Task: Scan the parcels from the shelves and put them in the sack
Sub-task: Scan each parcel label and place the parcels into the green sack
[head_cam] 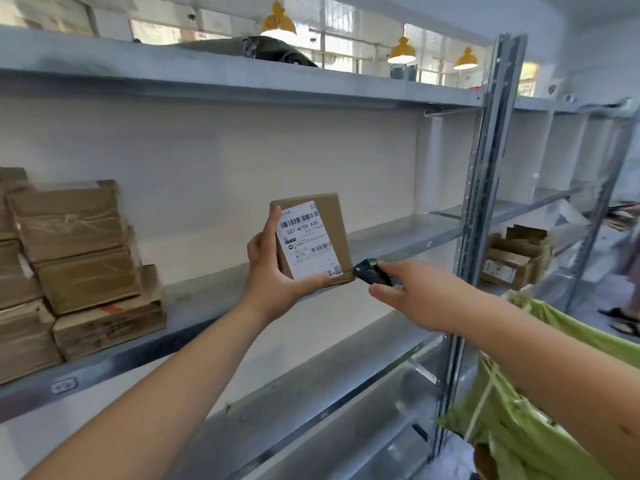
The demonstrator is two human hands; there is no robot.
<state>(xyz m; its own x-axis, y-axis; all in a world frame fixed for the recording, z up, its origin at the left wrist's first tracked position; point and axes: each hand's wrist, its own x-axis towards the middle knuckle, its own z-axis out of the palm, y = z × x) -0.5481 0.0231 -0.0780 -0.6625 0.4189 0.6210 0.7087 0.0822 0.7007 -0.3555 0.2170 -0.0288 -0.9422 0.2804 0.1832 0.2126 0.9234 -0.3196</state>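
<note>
My left hand (273, 275) grips a small brown cardboard parcel (334, 220) upright in front of the middle shelf, its white barcode label (307, 240) facing me. My right hand (412, 292) holds a small black scanner (370, 271) whose tip sits at the parcel's lower right corner. A green sack (530, 424) hangs at the lower right under my right forearm, partly hidden by the arm. Several taped brown parcels (76, 268) are stacked on the middle shelf at the left.
A grey metal shelf upright (485, 188) stands right of my hands. Open cardboard boxes (512, 261) lie on a lower shelf beyond it. A dark bag (263, 46) lies on the top shelf. A person's sandalled feet (623, 320) are at the far right.
</note>
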